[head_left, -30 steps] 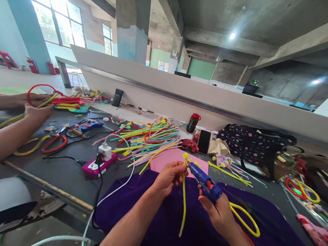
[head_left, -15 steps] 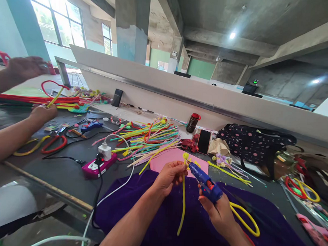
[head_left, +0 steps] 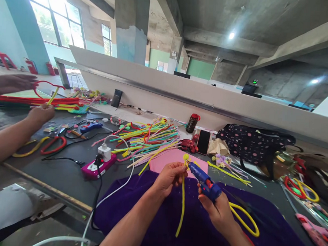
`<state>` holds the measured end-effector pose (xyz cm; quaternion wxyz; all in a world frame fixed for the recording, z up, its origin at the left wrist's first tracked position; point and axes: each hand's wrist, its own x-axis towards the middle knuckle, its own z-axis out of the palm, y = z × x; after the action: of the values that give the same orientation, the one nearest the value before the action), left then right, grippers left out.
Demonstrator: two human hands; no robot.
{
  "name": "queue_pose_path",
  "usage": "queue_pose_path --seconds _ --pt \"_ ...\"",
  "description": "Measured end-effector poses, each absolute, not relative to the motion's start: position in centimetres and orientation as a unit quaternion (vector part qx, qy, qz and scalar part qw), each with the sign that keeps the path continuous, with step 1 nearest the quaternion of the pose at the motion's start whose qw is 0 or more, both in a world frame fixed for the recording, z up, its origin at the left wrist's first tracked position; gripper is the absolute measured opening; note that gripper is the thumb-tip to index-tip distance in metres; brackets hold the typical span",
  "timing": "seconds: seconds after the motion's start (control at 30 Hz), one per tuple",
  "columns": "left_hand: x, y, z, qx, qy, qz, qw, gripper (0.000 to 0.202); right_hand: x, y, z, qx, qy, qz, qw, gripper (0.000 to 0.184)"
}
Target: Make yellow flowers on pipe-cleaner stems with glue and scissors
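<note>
My left hand is closed on a yellow pipe cleaner near its curled top end, and the stem hangs down over the purple cloth. My right hand grips a blue glue gun with a red trigger. Its nozzle points up and left at the curled yellow tip, right beside my left fingers. A pink foam sheet lies just behind both hands.
A heap of coloured pipe cleaners lies behind, with a pink power strip and cables to its left. A bottle, a phone and a dotted bag stand at the back right. Another person's hands work with pipe cleaners at the far left.
My hands have barely moved, and the yellow stem swings slightly. The other person's far hand rose and came back down to the red pipe cleaner loop.
</note>
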<state>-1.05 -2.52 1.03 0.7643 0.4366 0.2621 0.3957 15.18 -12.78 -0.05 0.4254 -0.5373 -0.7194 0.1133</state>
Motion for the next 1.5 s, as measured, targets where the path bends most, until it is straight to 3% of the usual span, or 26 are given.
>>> queue_pose_path --seconds 0.23,0.5,0.67,0.93,1.07,1.17,1.27,1.5 --pt "-1.9 -1.6 1.2 0.395 0.261 0.415 0.777 0.02 16.2 -12.5 0.9 -0.547 -0.715 0.111 0.421 0.025" --pt "-3.7 -1.3 2.5 0.349 0.201 0.455 0.794 0.016 13.8 -10.6 -1.4 -0.619 -0.766 -0.055 0.164 0.032" --pt "-3.8 -1.5 2.8 0.349 0.204 0.445 0.799 0.016 13.1 -10.2 -2.8 -0.618 -0.774 -0.071 0.115 0.037" --pt "-3.4 -1.7 2.8 0.362 0.211 0.444 0.792 0.017 13.7 -9.1 -2.1 -0.621 -0.761 0.007 0.187 0.032" --pt "-3.4 -1.6 2.7 0.365 0.202 0.442 0.794 0.017 15.3 -9.1 -0.9 -0.61 -0.697 0.151 0.346 0.025" --pt "-3.3 -1.6 2.7 0.363 0.198 0.435 0.8 0.016 16.0 -9.4 0.2 -0.561 -0.598 0.322 0.474 0.03" --pt "-3.2 -1.6 2.7 0.364 0.202 0.434 0.799 0.016 16.1 -9.6 0.7 -0.483 -0.512 0.451 0.549 0.035" --pt "-2.6 -1.8 2.5 0.36 0.205 0.43 0.802 0.016 16.0 -9.2 0.5 -0.436 -0.433 0.543 0.573 0.026"
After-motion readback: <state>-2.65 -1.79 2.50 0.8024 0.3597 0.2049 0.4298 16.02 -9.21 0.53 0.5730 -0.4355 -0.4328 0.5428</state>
